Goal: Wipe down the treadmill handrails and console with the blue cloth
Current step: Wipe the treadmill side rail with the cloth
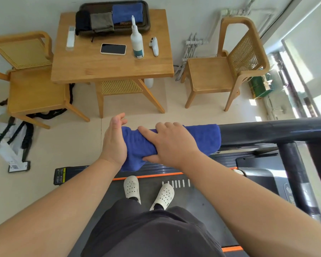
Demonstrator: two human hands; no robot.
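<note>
A blue cloth point(206, 138) is draped over the end of the black treadmill handrail point(267, 133), which runs off to the right. My right hand point(171, 143) lies on top of the cloth and wraps it around the rail, thumb underneath. My left hand point(114, 140) presses flat against the cloth at the rail's left end, fingers straight and pointing up. The rail end itself is hidden under the cloth. The console is not in view. My feet in white clogs point(148, 191) stand on the treadmill belt point(193, 197).
A wooden table point(109, 65) stands ahead with a spray bottle point(137, 41), a phone point(113, 49), a remote and a tray of folded cloths point(115, 17). Wooden chairs point(228, 71) flank it. A black upright post point(295, 173) rises at right.
</note>
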